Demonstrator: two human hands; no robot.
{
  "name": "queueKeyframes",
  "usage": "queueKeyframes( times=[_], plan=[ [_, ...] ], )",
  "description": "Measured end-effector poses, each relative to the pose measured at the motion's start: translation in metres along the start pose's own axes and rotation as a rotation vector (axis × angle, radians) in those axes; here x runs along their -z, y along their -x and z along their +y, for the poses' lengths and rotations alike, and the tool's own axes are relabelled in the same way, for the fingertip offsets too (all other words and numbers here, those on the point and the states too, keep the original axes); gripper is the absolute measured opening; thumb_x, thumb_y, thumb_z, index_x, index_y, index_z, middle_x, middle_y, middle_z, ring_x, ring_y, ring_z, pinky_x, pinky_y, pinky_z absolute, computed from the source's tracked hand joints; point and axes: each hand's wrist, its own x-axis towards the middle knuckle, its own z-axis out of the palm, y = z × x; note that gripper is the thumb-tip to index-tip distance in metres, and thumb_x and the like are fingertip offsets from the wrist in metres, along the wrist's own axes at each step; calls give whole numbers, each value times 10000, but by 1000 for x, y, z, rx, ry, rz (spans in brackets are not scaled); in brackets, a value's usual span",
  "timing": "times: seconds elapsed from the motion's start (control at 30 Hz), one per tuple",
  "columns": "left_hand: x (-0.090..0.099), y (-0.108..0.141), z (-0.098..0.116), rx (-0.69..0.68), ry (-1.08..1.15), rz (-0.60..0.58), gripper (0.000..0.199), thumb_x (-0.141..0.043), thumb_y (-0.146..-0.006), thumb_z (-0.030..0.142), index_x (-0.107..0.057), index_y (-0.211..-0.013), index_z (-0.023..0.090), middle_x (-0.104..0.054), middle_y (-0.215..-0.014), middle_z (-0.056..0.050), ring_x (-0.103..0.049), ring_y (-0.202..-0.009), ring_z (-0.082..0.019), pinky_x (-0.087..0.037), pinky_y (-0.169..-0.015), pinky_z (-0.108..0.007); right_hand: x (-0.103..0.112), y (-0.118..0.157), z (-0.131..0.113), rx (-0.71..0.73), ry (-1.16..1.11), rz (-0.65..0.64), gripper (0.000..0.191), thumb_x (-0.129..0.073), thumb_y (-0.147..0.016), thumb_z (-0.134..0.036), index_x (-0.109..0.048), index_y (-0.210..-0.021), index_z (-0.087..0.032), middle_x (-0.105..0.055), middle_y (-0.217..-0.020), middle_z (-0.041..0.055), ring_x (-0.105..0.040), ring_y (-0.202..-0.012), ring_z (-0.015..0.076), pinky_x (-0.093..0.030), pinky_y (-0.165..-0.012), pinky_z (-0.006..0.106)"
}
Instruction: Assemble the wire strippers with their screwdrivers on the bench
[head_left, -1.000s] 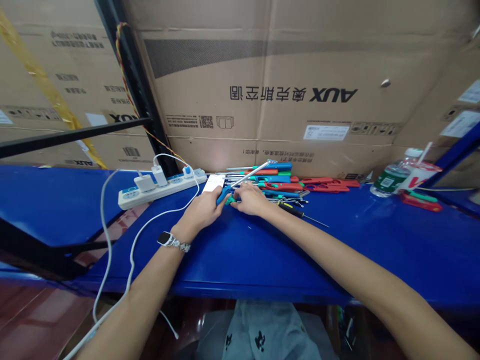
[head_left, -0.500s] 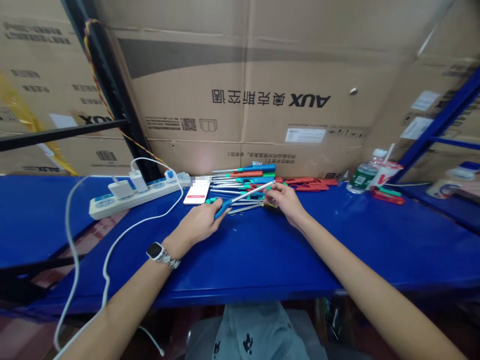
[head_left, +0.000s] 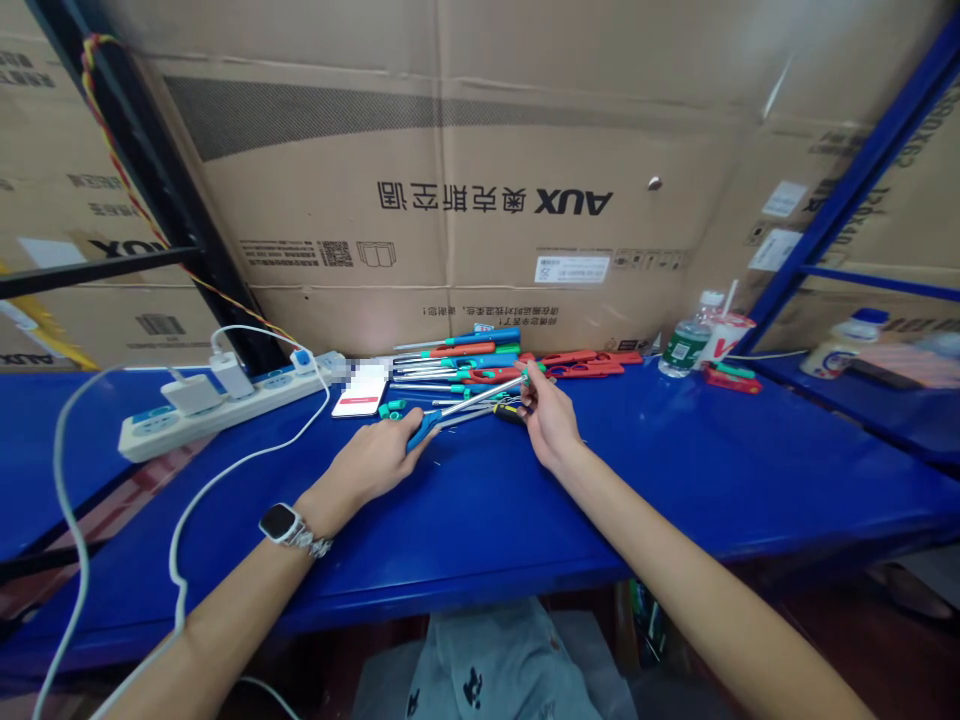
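My left hand [head_left: 375, 458] is closed around the blue handle of a long tool [head_left: 480, 396] with a slim metal shaft, which slants up to the right. At the shaft's far end, the fingers of my right hand [head_left: 553, 415] pinch a small green piece [head_left: 531, 371]. Whether that piece sits on the tip or just touches it, I cannot tell. Beneath lies a black-and-yellow handle [head_left: 510, 412], partly behind my right hand. Behind the hands is a pile of similar blue tools [head_left: 491, 360] with metal shafts. Small green pieces [head_left: 391, 409] lie near my left hand.
Red tools [head_left: 592, 364] lie right of the pile. A phone [head_left: 361, 390] and a white power strip [head_left: 157, 430] with cables are on the left. A water bottle [head_left: 681, 345] and a cup [head_left: 724, 338] stand right. Cardboard boxes [head_left: 420, 130] back the blue table [head_left: 487, 520].
The view has turned slightly to the right, so everything appears shifted left. Both hands keep hold at the two ends of the blue-handled tool, and its shaft lies a little flatter.
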Motion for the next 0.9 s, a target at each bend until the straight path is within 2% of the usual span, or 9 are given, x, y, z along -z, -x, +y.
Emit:
queueKeyframes(
  times=[0.13,0.33,0.53,0.7,0.9],
  plan=[
    [-1,-1,3,14,-9,5,363,-295,-1062,474,-521,-1035,191,-686,-804,-113,-696,-736,-322,-445,-622,-356,-1,-1,5,10,-17,8,434,-747,-733,-557,-778,-995,-213,-506,-665,-21,-455,-618,138,-323,-526,268],
    [-1,1,-1,29,-27,-1,343,-291,-1069,459,-508,-1033,196,-683,-816,-110,-695,-741,-311,-429,-616,-344,0,-3,7,103,-121,33,401,-774,-735,-537,-771,-963,-207,-475,-682,-28,-416,-599,111,-337,-531,253],
    [-2,1,-1,19,-24,3,336,-298,-1066,455,-506,-1021,195,-676,-813,-110,-685,-721,-302,-419,-612,-339,-2,-2,8,151,-7,-14,390,-758,-718,-539,-754,-906,-197,-521,-680,-16,-466,-632,136,-353,-564,279],
    [0,1,1,26,-7,6,341,-302,-1063,465,-508,-1015,198,-669,-787,-104,-673,-693,-293,-405,-601,-334,-8,4,7,169,8,-33,324,-784,-668,-489,-674,-757,-198,-557,-673,-19,-437,-607,116,-329,-557,268],
    [-1,2,2,24,-9,33,357,-301,-1066,473,-522,-1019,196,-674,-771,-97,-677,-682,-293,-413,-594,-329,-12,10,8,147,91,-95,406,-772,-677,-560,-538,-691,-228,-500,-639,-46,-415,-578,111,-324,-540,263]
  ],
)
